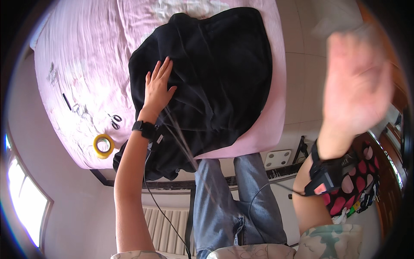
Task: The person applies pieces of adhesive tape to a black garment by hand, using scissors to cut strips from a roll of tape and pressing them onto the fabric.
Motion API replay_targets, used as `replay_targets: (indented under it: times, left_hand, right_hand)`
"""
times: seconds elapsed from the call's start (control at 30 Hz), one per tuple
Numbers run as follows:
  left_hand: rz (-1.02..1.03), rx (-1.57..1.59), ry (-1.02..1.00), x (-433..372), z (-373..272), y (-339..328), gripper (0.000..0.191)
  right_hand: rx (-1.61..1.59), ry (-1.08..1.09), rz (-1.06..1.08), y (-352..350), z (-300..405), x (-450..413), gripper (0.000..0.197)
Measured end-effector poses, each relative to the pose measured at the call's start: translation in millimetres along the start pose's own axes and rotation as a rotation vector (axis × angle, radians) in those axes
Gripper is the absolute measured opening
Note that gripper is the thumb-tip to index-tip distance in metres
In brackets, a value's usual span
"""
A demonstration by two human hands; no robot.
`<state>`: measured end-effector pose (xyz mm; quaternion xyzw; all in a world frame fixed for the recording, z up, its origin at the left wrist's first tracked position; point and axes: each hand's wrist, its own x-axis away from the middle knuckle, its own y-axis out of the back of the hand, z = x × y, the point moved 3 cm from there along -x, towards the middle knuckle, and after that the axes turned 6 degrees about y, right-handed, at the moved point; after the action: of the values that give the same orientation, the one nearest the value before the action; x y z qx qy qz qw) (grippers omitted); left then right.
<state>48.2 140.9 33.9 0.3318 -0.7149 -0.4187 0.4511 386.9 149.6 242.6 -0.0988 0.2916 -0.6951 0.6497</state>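
A black fabric garment [223, 68] with raised seams lies spread over the pink bed sheet [93, 48], its lower end bunched over the bed's edge. My left hand [158, 84] rests flat on it, palm down with the fingers spread. Off to the right, my right hand [357, 81] is raised beyond the bed with its palm towards me. It is blurred, and a pale translucent blur shows near its fingertips; whether it holds anything is unclear. Faint clear streaks run from beside my left wrist down across my jeans.
On the bed's left lie a yellow tape roll [103, 146], scissors [115, 121], a thin black object [66, 101] and crumpled clear scraps [81, 110]. A white bathroom scale [277, 158] sits on the floor. Cables [166, 217] run from my wrist devices.
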Motion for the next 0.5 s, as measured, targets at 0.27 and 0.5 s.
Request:
replay_targets:
  times: [0.27,0.5]
  left_hand:
    - [-0.185,0.422,0.06,49,-34,-10,0.05]
    - [-0.259,0.545,-0.249,83,-126,-11,0.042]
  right_hand:
    - [0.015,-0.775,-0.555,21,-138,213,0.014]
    - [0.215,-0.801,-0.65,47,-164,252,0.011]
